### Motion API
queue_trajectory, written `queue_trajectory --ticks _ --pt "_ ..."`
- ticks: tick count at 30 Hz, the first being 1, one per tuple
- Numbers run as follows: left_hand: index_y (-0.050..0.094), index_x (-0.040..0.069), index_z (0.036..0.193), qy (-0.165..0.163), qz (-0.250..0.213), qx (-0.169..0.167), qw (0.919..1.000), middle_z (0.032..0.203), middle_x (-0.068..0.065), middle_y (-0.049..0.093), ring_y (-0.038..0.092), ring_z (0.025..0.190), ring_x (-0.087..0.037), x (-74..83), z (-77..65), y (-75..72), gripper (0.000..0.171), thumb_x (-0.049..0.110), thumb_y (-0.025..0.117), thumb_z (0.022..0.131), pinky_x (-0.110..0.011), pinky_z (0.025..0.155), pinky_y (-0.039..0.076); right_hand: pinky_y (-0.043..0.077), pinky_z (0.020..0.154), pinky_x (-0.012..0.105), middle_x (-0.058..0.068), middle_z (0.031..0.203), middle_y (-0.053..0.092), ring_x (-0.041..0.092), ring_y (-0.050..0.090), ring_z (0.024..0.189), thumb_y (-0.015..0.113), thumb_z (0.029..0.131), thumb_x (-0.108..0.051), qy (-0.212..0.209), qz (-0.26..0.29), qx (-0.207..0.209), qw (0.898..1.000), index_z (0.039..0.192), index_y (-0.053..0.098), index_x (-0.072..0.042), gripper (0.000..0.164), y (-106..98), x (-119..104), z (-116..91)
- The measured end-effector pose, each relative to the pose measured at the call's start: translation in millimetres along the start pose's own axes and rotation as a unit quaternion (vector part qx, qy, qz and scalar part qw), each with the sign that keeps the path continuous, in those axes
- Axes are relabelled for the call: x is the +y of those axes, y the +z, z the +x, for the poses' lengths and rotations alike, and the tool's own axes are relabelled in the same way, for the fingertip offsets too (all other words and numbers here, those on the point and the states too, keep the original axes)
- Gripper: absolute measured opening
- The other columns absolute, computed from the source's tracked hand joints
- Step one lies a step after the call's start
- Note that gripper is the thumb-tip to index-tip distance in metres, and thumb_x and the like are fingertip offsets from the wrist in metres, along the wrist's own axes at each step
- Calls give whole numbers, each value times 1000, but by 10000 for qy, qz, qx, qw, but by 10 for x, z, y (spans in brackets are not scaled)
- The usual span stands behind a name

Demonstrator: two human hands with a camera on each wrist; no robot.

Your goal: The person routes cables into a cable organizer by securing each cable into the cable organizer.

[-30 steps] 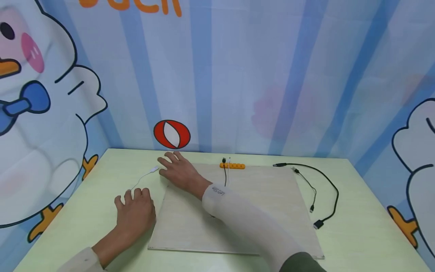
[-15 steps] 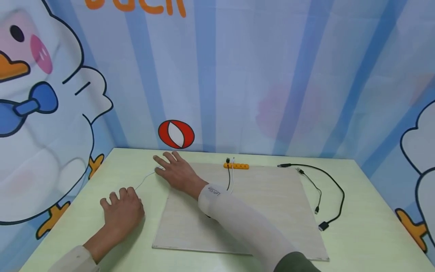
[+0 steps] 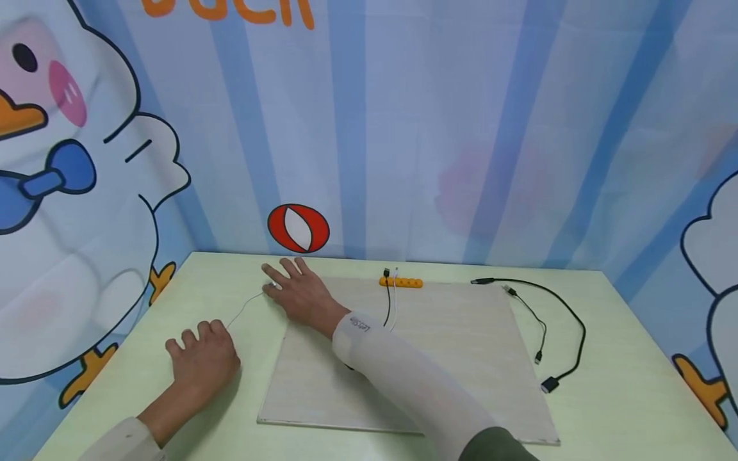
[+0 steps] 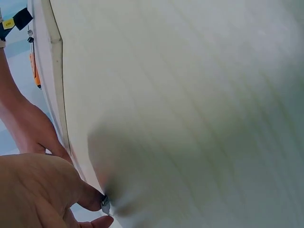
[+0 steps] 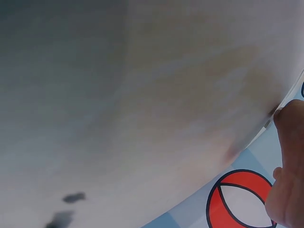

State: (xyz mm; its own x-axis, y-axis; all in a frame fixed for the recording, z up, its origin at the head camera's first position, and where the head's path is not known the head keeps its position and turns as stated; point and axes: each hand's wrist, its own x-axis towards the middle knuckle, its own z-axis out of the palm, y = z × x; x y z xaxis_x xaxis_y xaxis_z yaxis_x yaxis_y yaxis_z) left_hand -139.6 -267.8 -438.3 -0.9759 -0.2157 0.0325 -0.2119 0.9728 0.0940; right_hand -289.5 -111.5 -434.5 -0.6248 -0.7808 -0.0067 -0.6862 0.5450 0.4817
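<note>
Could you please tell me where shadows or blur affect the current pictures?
Head view: fairly sharp, with soft shadows beside the left hand and on the board near the right sleeve; left wrist view: a blurry dark shadow on the table by the fingers; right wrist view: table murky, dark smudges at lower left too blurred to identify.

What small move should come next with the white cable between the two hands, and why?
I'd probably have the left hand draw its end of the white cable slightly back toward the person. The left wrist view shows that hand pinching a plug, the right hand is at the far end, and the stretch between them bows.
</note>
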Motion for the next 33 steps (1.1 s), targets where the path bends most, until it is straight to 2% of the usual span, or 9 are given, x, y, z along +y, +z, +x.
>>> queue_trajectory --ticks 8,17,20,26,33 --pt "51 -19 108 16 -42 -161 9999 102 -34 55 55 112 -64 21 -15 -37 30 10 57 105 -82 104 35 22 144 48 -4 192 15 27 23 176 50 120 -33 -21 74 -118 9999 174 42 -39 55 -8 4 30" --pt "56 -19 107 174 49 -320 9993 101 -33 56 55 110 -62 82 -69 -60 30 10 60 103 -83 104 35 21 144 48 -5 193 12 27 24 176 47 122 -37 -10 103 -228 9997 177 34 -43 57 -6 8 42" --pt "57 -19 106 196 92 -309 9993 100 -32 55 54 109 -61 95 -89 -65 29 9 61 102 -83 103 35 22 144 48 -5 192 15 27 25 176 51 121 -33 -50 27 -224 9997 174 42 -43 55 -26 0 31" --pt "57 -18 103 178 98 -327 9993 99 -31 55 53 110 -60 106 -100 -78 27 9 60 103 -83 104 34 27 142 44 -5 186 33 25 34 169 59 118 -29 -200 -190 73 9996 158 64 -38 42 -86 -11 19" --pt "58 -18 102 186 177 -380 9989 99 -32 55 53 113 -62 93 -117 -79 27 9 58 104 -83 104 33 33 138 42 -5 174 49 23 42 161 66 115 -27 -400 -521 318 9973 144 78 -33 31 -129 12 20"
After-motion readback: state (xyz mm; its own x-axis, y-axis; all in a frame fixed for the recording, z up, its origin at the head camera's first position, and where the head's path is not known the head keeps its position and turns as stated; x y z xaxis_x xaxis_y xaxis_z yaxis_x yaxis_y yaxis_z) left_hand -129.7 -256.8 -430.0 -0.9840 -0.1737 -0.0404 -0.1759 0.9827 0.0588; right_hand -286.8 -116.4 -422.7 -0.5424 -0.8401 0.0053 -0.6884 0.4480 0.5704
